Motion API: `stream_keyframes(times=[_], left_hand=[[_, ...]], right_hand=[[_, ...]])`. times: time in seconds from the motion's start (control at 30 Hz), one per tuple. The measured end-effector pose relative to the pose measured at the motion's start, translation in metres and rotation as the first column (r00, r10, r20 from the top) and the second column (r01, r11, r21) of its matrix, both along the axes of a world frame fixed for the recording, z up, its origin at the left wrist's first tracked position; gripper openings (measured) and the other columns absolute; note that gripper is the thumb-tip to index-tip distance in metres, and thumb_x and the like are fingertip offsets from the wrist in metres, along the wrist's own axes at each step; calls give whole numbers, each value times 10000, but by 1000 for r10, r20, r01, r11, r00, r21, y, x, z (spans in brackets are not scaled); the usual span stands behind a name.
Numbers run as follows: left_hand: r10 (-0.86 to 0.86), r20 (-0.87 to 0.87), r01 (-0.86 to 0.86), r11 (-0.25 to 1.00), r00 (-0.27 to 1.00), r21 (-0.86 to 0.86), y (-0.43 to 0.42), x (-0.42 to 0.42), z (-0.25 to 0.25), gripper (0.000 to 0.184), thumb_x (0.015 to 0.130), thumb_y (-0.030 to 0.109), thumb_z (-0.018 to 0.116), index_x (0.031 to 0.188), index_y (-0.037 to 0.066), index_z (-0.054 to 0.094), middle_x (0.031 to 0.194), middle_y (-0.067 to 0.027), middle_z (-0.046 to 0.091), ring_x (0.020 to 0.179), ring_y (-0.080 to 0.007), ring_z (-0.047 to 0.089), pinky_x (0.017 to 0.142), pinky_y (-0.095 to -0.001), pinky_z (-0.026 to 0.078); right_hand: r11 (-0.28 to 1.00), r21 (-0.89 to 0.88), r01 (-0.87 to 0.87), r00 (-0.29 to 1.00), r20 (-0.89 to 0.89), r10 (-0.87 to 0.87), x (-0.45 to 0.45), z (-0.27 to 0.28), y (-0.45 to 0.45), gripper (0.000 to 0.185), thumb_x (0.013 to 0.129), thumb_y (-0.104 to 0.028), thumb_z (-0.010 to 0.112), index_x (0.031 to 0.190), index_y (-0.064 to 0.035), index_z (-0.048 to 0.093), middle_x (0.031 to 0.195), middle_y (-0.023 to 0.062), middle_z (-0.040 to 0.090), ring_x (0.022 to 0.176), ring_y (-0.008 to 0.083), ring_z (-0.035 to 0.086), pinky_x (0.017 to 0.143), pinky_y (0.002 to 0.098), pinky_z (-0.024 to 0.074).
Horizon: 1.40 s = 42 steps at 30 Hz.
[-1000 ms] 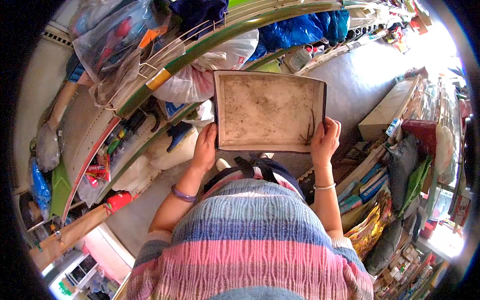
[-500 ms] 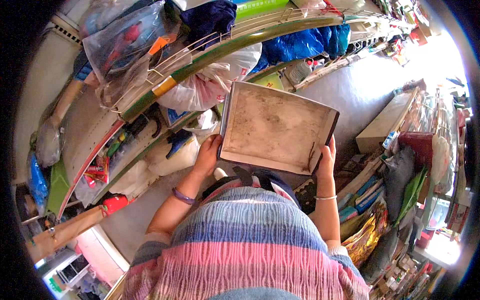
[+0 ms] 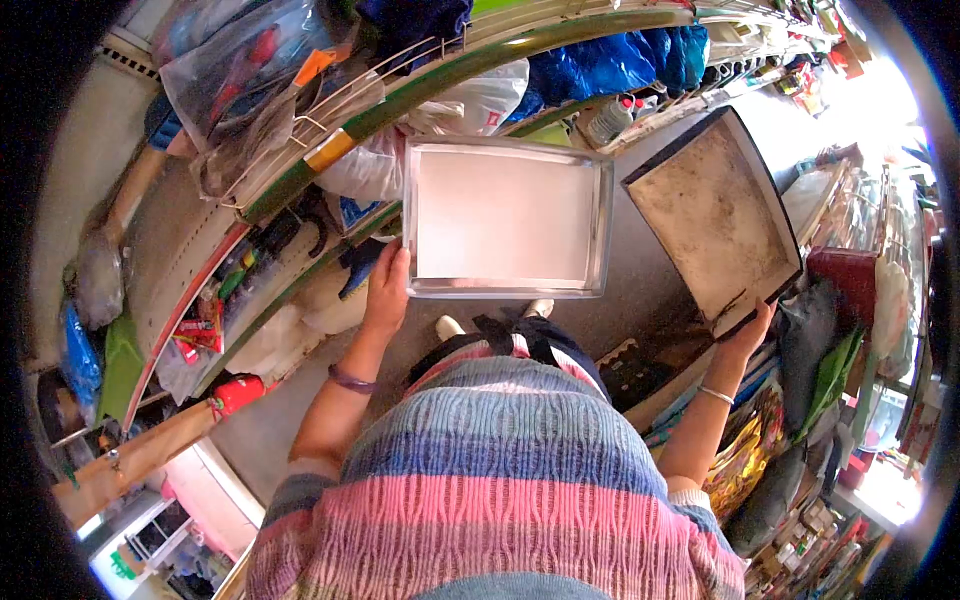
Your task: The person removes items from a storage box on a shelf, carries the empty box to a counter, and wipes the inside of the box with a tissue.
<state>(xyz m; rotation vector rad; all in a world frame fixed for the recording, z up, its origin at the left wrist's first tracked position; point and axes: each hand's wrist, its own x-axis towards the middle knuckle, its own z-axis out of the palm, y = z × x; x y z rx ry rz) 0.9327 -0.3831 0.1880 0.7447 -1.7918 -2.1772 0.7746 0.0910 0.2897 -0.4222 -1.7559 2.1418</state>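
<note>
left fingers (image 3: 399, 268) grip a silver tray (image 3: 505, 222), long axis crosswise; right fingers (image 3: 762, 318), a stained tray (image 3: 715, 215) slanting away leftward.

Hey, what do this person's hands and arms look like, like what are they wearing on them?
Both the left hand and right hand are ungloved. A dark purple bangle circles the left wrist; a thin silver-coloured bracelet circles the right. The striped knit sleeves leave the forearms bare, with blue and pink bands.

Blue plastic (image 3: 590, 72) — near clear bottle (image 3: 610, 121).
</note>
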Motion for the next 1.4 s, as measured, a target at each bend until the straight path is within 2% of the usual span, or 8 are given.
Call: stream_keyframes(times=[0.3,0.37,0.47,0.9,1.0,1.1,1.2,1.4], left_hand=[[122,127,-142,977,984,160,-16,16,-22,413,923,365,440,1158,34,515,1055,-89,573,889,-195,588,706,-328,512],[52,31,-42,962,998,-270,-22,20,-29,384,939,318,426,1169,19,501,1036,-103,572,896,-219,578,708,-333,512],[81,66,-97,954,995,282,-4,7,27,342,933,336,443,1116,58,518,1025,-112,570,821,-208,597,576,-339,523],[44,229,-98,968,972,233,38,-41,29,374,905,371,496,1127,70,518,984,-80,581,818,-219,602,587,-394,537],[-72,192,25,972,979,234,63,-78,28,357,920,355,477,1099,50,529,974,-86,582,796,-221,610,563,-405,543],[-213,218,173,966,952,190,110,-130,41,342,941,325,449,1066,20,541,967,-98,590,764,-215,619,547,-397,543],[-354,148,362,932,923,-26,146,-177,23,329,961,269,416,991,-20,569,880,-89,613,700,-197,621,538,-342,546],[-449,150,474,837,881,-274,220,-258,49,351,959,257,445,808,-26,586,648,-45,561,495,-114,535,445,-262,444]], right_hand=[[999,-10,53,998,32,-53,7,-31,11,560,803,-152,460,1337,-35,342,1192,115,498,1066,253,502,915,364,408],[999,-38,14,997,81,-11,8,-34,8,585,812,-140,459,1369,-44,308,1202,117,501,1049,241,510,905,350,417],[994,42,97,989,107,-101,5,-41,-6,609,840,-131,473,1408,-66,262,1258,133,481,1086,240,499,935,341,400],[999,-30,-20,959,283,27,5,-90,14,547,912,-139,493,1415,-101,281,1337,87,435,1187,180,437,991,297,334],[999,-3,-42,957,286,42,1,-123,29,542,904,-129,509,1407,-103,308,1271,64,483,1037,133,502,907,267,388],[997,-12,-77,947,313,77,-11,-125,19,522,899,-133,518,1393,-118,351,711,-79,421,577,17,322,507,169,291],[955,-256,-151,951,225,210,-26,-129,30,536,881,-99,533,1384,-84,349,1184,55,535,900,97,541,786,233,460],[907,-388,-164,955,168,245,-74,-136,80,483,881,-57,533,1339,-34,382,1188,86,541,983,151,568,825,274,497]])
